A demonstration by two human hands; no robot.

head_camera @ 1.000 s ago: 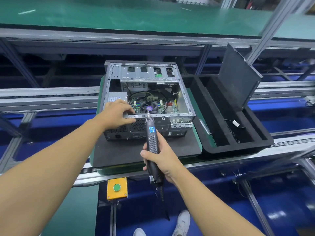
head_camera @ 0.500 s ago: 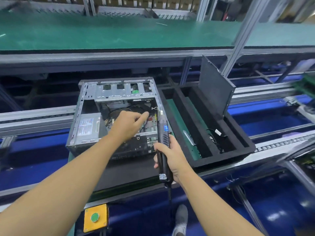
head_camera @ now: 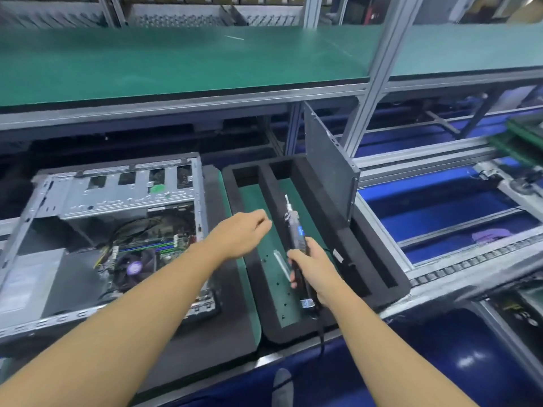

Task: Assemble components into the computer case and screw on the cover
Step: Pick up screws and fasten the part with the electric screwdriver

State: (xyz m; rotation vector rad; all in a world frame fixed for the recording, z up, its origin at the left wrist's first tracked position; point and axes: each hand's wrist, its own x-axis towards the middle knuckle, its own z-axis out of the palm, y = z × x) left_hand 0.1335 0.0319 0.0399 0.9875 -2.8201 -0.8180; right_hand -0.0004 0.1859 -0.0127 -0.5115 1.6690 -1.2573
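An open metal computer case [head_camera: 97, 195] lies on its side at the left, its motherboard, fan and cables showing. To its right sits a black foam tray [head_camera: 364, 259] with green-floored slots. The dark side cover [head_camera: 326, 163] stands tilted in the tray's right slot. My right hand [head_camera: 316, 268] grips a black electric screwdriver [head_camera: 293, 227], tip pointing away, over the tray. My left hand [head_camera: 244, 235] hovers over the tray's left slot with fingers curled loosely, nothing visible in them.
A green shelf [head_camera: 176, 60] on an aluminium frame overhangs the back. Conveyor rails [head_camera: 458, 259] and blue floor lie to the right. A small clear bag [head_camera: 280, 264] and loose screws lie in the tray's green slot. My shoe [head_camera: 282, 386] shows below.
My view has swung right. My left hand has left the case interior and moved right over the foam tray. My right hand has carried the screwdriver right, over the tray.
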